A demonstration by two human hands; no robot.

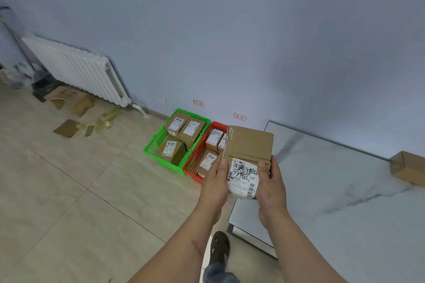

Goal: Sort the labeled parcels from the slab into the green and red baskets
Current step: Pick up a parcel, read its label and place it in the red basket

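White radiator (pixel 76 69) ribs run along the left wall, with torn cardboard scraps (pixel 69 101) strewn on the tiled floor (pixel 69 190) below it. Further right, against the wall, sits the green basket (pixel 161 156) holding three labeled brown parcels, and touching its right side the red basket (pixel 195 163) with at least three more; part of that basket is hidden behind the held parcel. A small red-edged tag is stuck on the wall above each basket. The left hand (pixel 215 181) and the right hand (pixel 272 181) together hold a brown cardboard parcel (pixel 249 145) in the air, over the near right corner of the red basket and the left edge of the slab. Each grip pinches a side, thumbs lying on the white label (pixel 242 177), which faces up. To the right lies the pale marbled slab (pixel 333 179), carrying one more brown box (pixel 408 167) at its far right edge, cut by the frame. Below the forearms a dark shoe (pixel 219 248) shows.
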